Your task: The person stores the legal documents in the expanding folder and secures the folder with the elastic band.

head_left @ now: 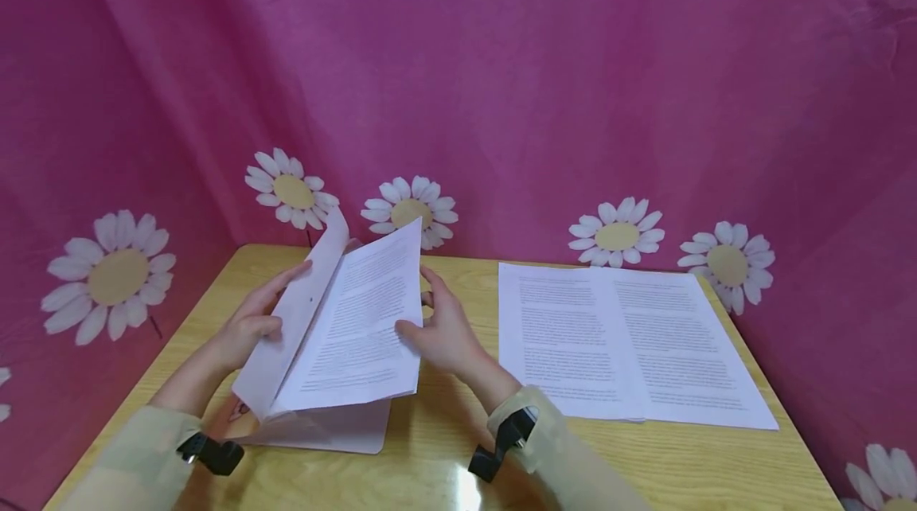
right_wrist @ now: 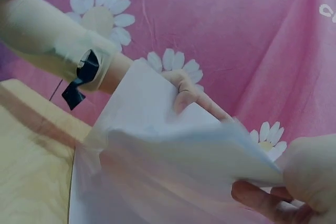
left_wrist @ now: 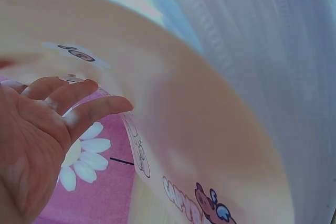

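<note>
On the left of the table, a folder (head_left: 337, 431) stands partly raised, its outside beige with cartoon prints, as the folder cover (left_wrist: 173, 93) in the left wrist view shows. My left hand (head_left: 251, 324) holds the raised cover at its left edge, thumb on the inner face. A stack of printed sheets (head_left: 365, 320) leans tilted inside the folder. My right hand (head_left: 447, 328) pinches the right edge of these sheets, thumb in front and fingers behind. From the right wrist, the sheets' edge (right_wrist: 252, 156) lies between thumb and fingers.
Two printed pages (head_left: 559, 336) lie side by side on the right half of the wooden table (head_left: 444, 431). A pink curtain (head_left: 501, 97) with daisies hangs close behind the table and along its sides. A black wrist strap (head_left: 512, 435) is on the right sleeve.
</note>
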`<state>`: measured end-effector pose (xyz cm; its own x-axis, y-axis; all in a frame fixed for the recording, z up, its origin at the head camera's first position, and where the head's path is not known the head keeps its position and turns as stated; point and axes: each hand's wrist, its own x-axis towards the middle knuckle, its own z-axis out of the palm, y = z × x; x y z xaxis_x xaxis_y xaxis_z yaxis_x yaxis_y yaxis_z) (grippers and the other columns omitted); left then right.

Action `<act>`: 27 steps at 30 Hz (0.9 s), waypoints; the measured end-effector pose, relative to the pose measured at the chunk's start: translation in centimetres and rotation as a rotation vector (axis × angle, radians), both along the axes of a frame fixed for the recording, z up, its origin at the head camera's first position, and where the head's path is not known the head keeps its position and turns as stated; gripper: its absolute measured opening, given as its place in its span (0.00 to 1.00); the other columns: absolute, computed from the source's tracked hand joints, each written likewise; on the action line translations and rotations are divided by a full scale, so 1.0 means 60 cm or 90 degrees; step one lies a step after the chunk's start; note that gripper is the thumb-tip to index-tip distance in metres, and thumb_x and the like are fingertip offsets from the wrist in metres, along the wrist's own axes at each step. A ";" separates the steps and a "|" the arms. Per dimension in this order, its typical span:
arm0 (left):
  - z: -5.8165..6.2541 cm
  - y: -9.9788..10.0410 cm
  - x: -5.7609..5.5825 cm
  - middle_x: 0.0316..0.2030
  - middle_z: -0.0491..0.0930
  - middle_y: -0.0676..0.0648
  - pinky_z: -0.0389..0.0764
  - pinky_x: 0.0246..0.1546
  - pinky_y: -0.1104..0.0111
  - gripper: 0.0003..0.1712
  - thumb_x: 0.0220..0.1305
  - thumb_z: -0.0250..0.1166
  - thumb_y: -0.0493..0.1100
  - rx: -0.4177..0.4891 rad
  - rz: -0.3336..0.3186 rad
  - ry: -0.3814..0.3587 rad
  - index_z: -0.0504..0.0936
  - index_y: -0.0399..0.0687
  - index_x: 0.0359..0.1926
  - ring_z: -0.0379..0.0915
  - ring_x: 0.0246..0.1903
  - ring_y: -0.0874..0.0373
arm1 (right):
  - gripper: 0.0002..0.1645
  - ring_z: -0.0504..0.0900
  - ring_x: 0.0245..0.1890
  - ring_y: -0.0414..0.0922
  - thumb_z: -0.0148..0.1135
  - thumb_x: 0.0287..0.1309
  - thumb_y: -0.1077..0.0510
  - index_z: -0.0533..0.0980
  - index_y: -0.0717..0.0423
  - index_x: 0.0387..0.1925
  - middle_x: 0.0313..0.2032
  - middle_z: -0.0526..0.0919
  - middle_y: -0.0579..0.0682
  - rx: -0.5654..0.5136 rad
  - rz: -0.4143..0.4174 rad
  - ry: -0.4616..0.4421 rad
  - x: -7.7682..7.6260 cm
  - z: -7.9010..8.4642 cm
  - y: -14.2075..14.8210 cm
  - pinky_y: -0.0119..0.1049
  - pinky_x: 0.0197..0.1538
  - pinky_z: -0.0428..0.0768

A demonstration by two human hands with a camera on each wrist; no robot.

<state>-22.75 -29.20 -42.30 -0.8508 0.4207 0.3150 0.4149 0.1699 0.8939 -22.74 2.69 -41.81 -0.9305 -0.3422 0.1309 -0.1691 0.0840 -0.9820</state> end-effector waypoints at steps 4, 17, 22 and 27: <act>0.001 0.002 -0.003 0.76 0.55 0.33 0.64 0.59 0.72 0.54 0.47 0.54 0.29 0.000 0.004 0.001 0.56 0.33 0.81 0.61 0.63 0.53 | 0.53 0.90 0.40 0.53 0.69 0.61 0.68 0.53 0.58 0.82 0.54 0.84 0.63 -0.069 -0.012 -0.054 -0.004 0.002 -0.003 0.43 0.42 0.87; 0.001 0.003 0.003 0.74 0.57 0.34 0.67 0.56 0.71 0.53 0.48 0.54 0.29 -0.004 0.001 -0.005 0.57 0.36 0.82 0.62 0.61 0.53 | 0.54 0.89 0.38 0.50 0.71 0.62 0.67 0.55 0.54 0.82 0.51 0.84 0.60 -0.113 -0.011 -0.111 -0.013 -0.011 -0.038 0.42 0.41 0.87; 0.001 0.002 0.004 0.75 0.54 0.33 0.66 0.57 0.71 0.54 0.49 0.55 0.29 -0.006 0.002 -0.010 0.56 0.37 0.82 0.61 0.62 0.52 | 0.53 0.89 0.38 0.50 0.69 0.66 0.65 0.53 0.51 0.84 0.51 0.84 0.59 -0.109 0.040 -0.139 -0.015 -0.011 -0.030 0.45 0.37 0.88; 0.000 0.002 0.000 0.76 0.57 0.38 0.66 0.59 0.72 0.52 0.52 0.54 0.30 0.003 -0.009 0.009 0.56 0.37 0.82 0.61 0.64 0.51 | 0.52 0.88 0.40 0.54 0.65 0.67 0.69 0.51 0.49 0.85 0.52 0.83 0.61 -0.113 0.115 -0.198 -0.023 0.003 0.008 0.47 0.37 0.88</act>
